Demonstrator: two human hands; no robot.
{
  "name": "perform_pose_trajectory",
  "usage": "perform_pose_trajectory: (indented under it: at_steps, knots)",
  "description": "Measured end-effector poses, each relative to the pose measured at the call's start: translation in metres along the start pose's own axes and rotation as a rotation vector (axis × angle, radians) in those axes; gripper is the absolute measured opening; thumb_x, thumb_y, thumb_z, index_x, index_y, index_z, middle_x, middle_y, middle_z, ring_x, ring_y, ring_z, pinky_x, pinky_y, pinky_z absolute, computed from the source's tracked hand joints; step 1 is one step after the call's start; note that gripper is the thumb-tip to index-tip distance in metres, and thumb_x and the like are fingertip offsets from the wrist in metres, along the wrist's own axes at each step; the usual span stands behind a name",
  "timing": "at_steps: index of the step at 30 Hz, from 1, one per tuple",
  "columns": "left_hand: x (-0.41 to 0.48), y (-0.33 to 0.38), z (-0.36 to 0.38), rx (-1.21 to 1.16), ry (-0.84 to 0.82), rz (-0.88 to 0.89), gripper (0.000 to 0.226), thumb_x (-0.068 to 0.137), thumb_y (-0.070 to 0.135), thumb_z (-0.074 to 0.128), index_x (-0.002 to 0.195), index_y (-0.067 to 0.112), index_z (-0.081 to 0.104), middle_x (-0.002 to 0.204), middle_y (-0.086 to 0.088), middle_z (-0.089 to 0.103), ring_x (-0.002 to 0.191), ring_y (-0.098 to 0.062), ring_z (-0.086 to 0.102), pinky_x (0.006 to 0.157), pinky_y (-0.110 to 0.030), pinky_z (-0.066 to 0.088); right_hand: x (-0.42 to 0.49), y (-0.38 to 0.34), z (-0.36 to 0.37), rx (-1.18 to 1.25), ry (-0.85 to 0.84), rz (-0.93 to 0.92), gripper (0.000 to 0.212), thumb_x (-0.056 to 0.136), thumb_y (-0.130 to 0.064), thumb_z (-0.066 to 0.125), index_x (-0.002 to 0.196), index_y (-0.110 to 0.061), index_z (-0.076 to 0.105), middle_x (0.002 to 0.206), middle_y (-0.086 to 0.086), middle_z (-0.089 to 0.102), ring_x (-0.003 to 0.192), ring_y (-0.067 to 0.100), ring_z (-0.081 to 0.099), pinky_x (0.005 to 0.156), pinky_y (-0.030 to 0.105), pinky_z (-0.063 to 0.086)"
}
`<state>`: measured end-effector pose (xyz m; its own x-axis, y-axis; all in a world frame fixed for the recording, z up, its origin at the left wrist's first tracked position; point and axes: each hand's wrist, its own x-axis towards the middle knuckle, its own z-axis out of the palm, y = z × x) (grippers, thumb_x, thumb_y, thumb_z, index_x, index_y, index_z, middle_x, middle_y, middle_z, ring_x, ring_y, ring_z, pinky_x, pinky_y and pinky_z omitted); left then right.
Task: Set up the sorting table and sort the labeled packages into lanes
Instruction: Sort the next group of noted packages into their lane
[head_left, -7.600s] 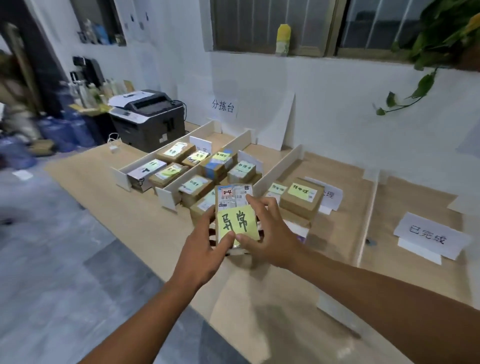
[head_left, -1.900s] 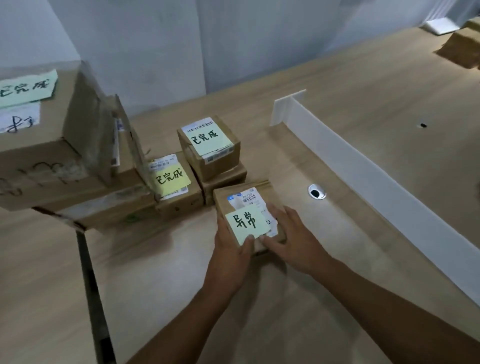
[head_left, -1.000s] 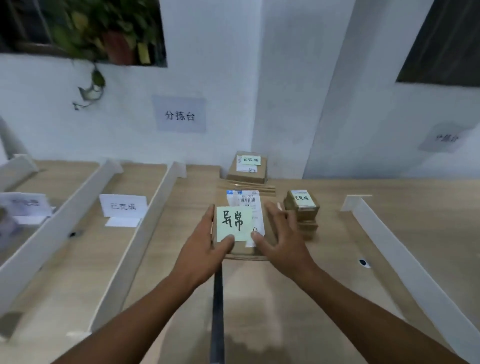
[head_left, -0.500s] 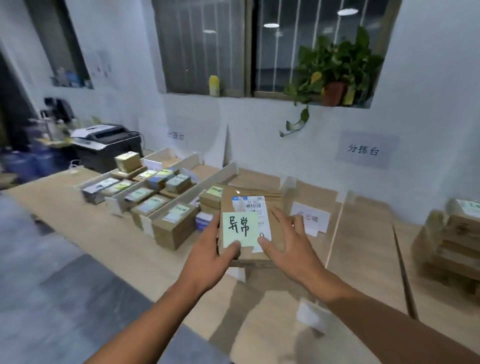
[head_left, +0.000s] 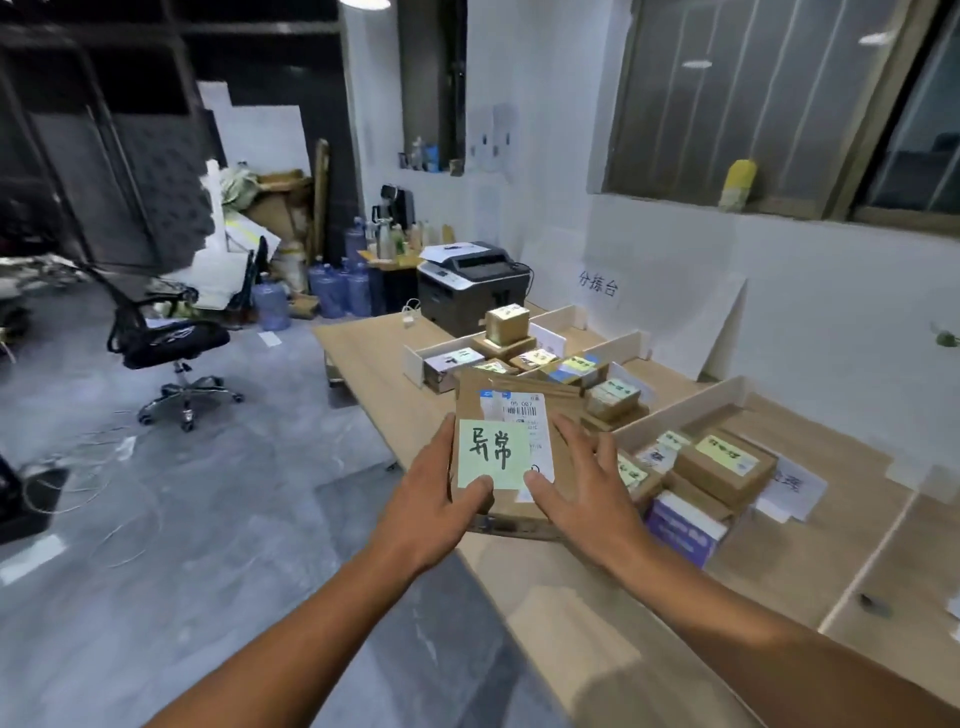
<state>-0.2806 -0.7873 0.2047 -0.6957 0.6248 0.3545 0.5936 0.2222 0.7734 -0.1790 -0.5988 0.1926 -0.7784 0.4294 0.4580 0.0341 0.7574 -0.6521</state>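
- Sorting table (head_left: 810, 540), one: long, light wood, set against the white wall, with lanes running back from its near edge.
- Office chair (head_left: 166, 343), one: black, on the grey floor, well apart from the table.
- Printer (head_left: 470, 283), one: at the table's far end.
- Dividers (head_left: 680, 408), four counted: white upright strips that wall off the lanes.
- Water jugs (head_left: 270, 306), at least four: blue, on the floor beyond the table.
- Sorted packages (head_left: 724, 465), roughly a dozen across three lanes. They overlap, so an exact count cannot be given.
- Package (head_left: 470, 395), one in hand: a brown carton with a white shipping label, held in the air over the table's near edge, just in front of the lanes.
- Left hand (head_left: 431, 509), one: clamped on the carton's left side, thumb on its face, fingers hidden behind.
- Right hand (head_left: 582, 493), one: gripping the right side, thumb on the face, fingers spread along the edge.
- Note (head_left: 493, 453), one: green, handwritten 异常, stuck to the carton's face.
- Handling, as judged: check the note against each lane's paper sign before committing, since the signs are not legible from here. Keep both hands on. Lower the carton flat between two dividers with the note upward, beside the cartons already there rather than on a stack that may topple.
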Motion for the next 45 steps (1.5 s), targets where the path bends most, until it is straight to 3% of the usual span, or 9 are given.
perform_pose_trajectory:
  at_steps: [12,16,22,25,27,30,35,41,45]
  knots:
    - [0.235,-0.162,-0.081,0.066,-0.009,-0.104,0.058,0.078,0.064,0.051,0.117,0.088,0.016,0.106,0.053,0.053,0.106,0.026,0.051,0.067,0.0,0.046,0.245,0.05,0.184,0.157,-0.084,0.04,0.07,0.09,-0.055,0.064,0.148,-0.049,0.024,0.117,-0.005,0.031,0.122,0.019,0.052,0.08,0.031,0.062]
    - [0.304,-0.219,-0.092,0.08,-0.051,-0.137,0.059,0.083,0.062,0.05,0.127,0.081,0.017,0.119,0.042,0.056,0.11,0.019,0.055,0.072,-0.003,0.049,0.31,0.064,0.227,0.051,-0.091,0.097,0.072,0.083,-0.067,0.052,0.145,-0.053,0.018,0.118,-0.007,0.028,0.117,0.017,0.052,0.079,0.015,0.054]
    - [0.427,-0.325,-0.087,0.013,-0.206,-0.099,0.062,0.088,0.052,0.056,0.139,0.07,0.025,0.125,0.042,0.056,0.113,0.014,0.057,0.081,-0.014,0.053,0.4,0.112,0.303,0.004,-0.07,0.268,0.073,0.082,-0.068,0.051,0.143,-0.059,0.013,0.117,-0.011,0.024,0.117,0.018,0.049,0.082,0.037,0.062]
    - [0.492,-0.369,-0.083,-0.012,-0.29,-0.055,0.063,0.088,0.05,0.057,0.134,0.075,0.021,0.122,0.048,0.052,0.114,0.019,0.052,0.08,-0.01,0.048,0.445,0.134,0.333,-0.029,-0.011,0.332,0.072,0.079,-0.073,0.047,0.139,-0.066,0.008,0.115,-0.016,0.021,0.116,0.016,0.043,0.083,0.033,0.061]
    - [0.535,-0.393,-0.079,-0.049,-0.361,-0.034,0.063,0.088,0.049,0.058,0.13,0.078,0.021,0.123,0.046,0.053,0.114,0.018,0.053,0.076,-0.009,0.049,0.471,0.144,0.346,-0.044,0.031,0.396,0.07,0.078,-0.073,0.047,0.134,-0.073,0.006,0.129,-0.018,0.019,0.122,0.014,0.041,0.083,0.026,0.059]
    - [0.595,-0.415,-0.067,-0.105,-0.474,-0.017,0.065,0.086,0.049,0.06,0.13,0.078,0.022,0.128,0.04,0.055,0.116,0.01,0.059,0.074,-0.011,0.055,0.506,0.16,0.359,-0.067,0.081,0.512,0.075,0.078,-0.075,0.048,0.141,-0.068,0.008,0.151,-0.007,0.016,0.139,0.027,0.039,0.103,0.047,0.052]
    - [0.671,-0.439,-0.017,-0.168,-0.651,0.011,0.062,0.088,0.04,0.065,0.132,0.069,0.033,0.131,0.031,0.06,0.116,0.005,0.062,0.077,-0.028,0.063,0.541,0.194,0.361,-0.125,0.163,0.684,0.077,0.08,-0.071,0.048,0.144,-0.063,0.007,0.125,-0.013,0.022,0.121,0.021,0.052,0.102,0.04,0.05]
    - [0.728,-0.481,0.06,-0.155,-0.787,0.021,0.063,0.085,0.049,0.061,0.124,0.081,0.023,0.109,0.056,0.052,0.104,0.025,0.055,0.062,-0.003,0.05,0.565,0.276,0.375,-0.176,0.188,0.859,0.077,0.081,-0.075,0.045,0.146,-0.06,0.008,0.128,-0.009,0.022,0.125,0.027,0.046,0.104,0.048,0.049]
    - [0.753,-0.502,0.103,-0.167,-0.904,-0.041,0.066,0.087,0.039,0.063,0.132,0.072,0.027,0.128,0.031,0.06,0.118,-0.004,0.062,0.084,-0.033,0.062,0.575,0.321,0.392,-0.192,0.207,0.986,0.078,0.083,-0.075,0.047,0.147,-0.061,0.003,0.131,-0.007,0.023,0.123,0.027,0.048,0.101,0.048,0.051]
